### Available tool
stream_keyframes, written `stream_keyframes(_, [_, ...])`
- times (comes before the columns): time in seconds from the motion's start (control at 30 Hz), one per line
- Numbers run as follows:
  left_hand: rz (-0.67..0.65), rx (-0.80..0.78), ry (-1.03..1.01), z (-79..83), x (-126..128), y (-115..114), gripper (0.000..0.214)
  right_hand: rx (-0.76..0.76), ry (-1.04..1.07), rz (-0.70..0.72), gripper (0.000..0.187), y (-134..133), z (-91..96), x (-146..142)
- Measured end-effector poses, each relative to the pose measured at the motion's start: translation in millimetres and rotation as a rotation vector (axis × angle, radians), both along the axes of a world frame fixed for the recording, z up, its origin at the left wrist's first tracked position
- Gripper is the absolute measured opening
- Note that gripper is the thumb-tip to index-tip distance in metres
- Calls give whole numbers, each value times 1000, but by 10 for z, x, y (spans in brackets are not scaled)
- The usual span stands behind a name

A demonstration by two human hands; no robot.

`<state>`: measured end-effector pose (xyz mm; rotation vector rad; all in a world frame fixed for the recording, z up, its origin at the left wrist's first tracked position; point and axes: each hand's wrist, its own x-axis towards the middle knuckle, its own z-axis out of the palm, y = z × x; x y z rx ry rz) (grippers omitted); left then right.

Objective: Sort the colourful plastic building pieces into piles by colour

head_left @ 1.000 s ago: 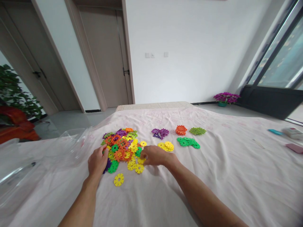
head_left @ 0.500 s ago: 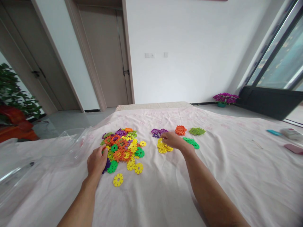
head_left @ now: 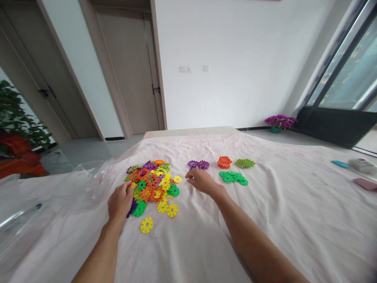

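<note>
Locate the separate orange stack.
In the head view, the orange stack lies on the cloth right of centre, between the purple pieces and the lime pile, just beyond the green pieces.

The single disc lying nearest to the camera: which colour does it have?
The disc is yellow; the head view shows it best.
</note>
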<state>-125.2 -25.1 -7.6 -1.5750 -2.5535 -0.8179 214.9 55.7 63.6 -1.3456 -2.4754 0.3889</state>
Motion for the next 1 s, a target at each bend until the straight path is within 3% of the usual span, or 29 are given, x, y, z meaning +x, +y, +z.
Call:
stream_keyframes(0.1, [-1, -3, -6, 4, 1, 2, 51, -13, 18, 69, 28, -142, -160, -249])
stream_keyframes(0.23, [-11, 13, -4, -4, -2, 4, 50, -34, 7, 51, 31, -281, -275, -406])
stream_keyframes(0.6, [-3, -2, -8, 1, 4, 2, 51, -103, 160, -25, 24, -302, -399, -522])
stream_keyframes(0.7, [2, 4, 1, -4, 6, 2, 51, -113, 180, -66, 31, -316, -400, -555])
stream_keyframes(0.8, [2, 7, 13, 0, 11, 2, 50, -91, 159, -30, 38, -338, -382, -578])
stream_keyframes(1.0, [1, 3, 14, 24, 21, -3, 50, -89, 204, -31, 28, -348, -418, -612])
